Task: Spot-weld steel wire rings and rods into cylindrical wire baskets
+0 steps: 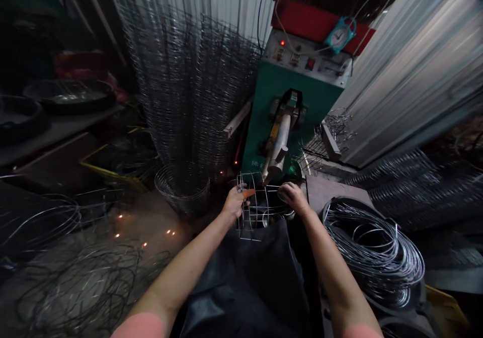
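A small frame of thin metal wires (247, 214), shaped like a cage or basket, sits in front of me under the tip of a green spot welder (298, 84). My left hand (234, 202) is closed around its left side, with something orange at the thumb, perhaps a finger cover. On the opposite side, my right hand (293, 197) has its fingers curled at the frame's wires; its fingertips are partly hidden. The welder's metal electrode arm (279, 144) slants down between both hands and meets the wires near its tip.
Tall stacks of wire rings (177, 86) stand behind on the left. A coil of wire hoops (377, 252) lies at my right. Sparks (168, 232) glow on the floor by loose wire (86, 277). A yellow crate (109, 164) is farther left. A turquoise clock (340, 35) hangs on the welder.
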{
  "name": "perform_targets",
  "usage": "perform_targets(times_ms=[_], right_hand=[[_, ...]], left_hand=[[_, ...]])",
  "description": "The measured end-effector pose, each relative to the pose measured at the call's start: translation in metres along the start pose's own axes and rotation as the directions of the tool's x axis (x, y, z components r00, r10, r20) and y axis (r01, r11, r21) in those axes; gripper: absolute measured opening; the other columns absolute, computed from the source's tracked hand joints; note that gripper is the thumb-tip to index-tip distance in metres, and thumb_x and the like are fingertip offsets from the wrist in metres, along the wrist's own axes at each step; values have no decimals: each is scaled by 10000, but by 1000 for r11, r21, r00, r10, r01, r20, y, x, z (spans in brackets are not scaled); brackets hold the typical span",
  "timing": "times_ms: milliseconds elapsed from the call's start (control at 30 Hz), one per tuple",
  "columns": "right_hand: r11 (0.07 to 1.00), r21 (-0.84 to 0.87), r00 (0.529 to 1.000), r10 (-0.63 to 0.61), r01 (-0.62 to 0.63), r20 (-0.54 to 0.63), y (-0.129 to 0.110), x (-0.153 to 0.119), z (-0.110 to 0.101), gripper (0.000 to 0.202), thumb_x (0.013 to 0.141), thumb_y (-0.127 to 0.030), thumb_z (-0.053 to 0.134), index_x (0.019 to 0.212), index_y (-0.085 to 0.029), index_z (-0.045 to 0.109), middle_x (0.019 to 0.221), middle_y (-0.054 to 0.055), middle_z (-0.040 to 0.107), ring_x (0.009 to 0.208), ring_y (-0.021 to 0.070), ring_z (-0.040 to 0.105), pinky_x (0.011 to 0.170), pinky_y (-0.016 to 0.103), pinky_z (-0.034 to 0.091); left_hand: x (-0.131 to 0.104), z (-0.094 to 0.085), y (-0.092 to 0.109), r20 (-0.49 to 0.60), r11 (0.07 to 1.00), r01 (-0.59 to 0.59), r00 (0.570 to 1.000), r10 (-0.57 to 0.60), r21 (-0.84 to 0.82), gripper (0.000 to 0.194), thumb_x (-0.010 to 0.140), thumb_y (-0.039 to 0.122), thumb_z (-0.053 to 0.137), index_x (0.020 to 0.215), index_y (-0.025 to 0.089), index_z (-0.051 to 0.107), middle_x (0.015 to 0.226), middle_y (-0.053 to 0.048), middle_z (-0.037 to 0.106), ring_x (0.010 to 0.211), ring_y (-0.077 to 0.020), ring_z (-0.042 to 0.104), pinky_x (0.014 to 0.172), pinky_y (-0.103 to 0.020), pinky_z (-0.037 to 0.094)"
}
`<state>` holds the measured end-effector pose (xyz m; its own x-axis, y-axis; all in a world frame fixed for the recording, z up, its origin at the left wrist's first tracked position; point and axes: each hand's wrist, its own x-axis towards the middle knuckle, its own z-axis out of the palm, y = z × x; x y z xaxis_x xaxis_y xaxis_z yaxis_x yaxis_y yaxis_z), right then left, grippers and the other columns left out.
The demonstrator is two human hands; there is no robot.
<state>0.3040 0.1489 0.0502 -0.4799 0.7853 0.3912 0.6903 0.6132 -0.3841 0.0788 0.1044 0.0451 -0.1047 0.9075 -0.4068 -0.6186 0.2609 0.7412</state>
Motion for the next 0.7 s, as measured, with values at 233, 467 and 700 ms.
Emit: perform_targets(times_ms=[233, 467, 700], right_hand=[[999, 38, 984, 12, -5, -180, 5, -5, 3, 171, 839, -346, 522, 778, -224, 625, 1025, 78, 601, 980, 221, 556, 855, 376, 449], [990, 107, 972, 111, -90, -208, -3, -32, -8, 176, 829, -395, 551, 797, -231, 610, 799, 38, 618, 807, 210, 568, 772, 380, 426], [971, 214, 982, 136, -106, -129, -20, -16, 3, 228, 811, -444, 563, 776, -226, 623, 827, 47, 592, 833, 204, 555, 785, 360, 422]], left_hand=[[-2, 2, -1, -11, 1000, -2, 1000, 1, -21, 470, 446, 103, 773, 823, 152, 496, 565, 65, 501, 423, -46, 436, 354, -160, 288], [-4, 0, 0, 13, 998, 20, 1000, -20, 58, 488, 502, 196, 743, 915, 178, 483, 502, 116, 429, 356, -17, 313, 398, -196, 396], [-4, 8, -6, 30, 997, -72, 997, 71, 23, 567, 479, 269, 777, 937, 188, 453, 496, 135, 382, 339, -11, 259, 335, -161, 241]])
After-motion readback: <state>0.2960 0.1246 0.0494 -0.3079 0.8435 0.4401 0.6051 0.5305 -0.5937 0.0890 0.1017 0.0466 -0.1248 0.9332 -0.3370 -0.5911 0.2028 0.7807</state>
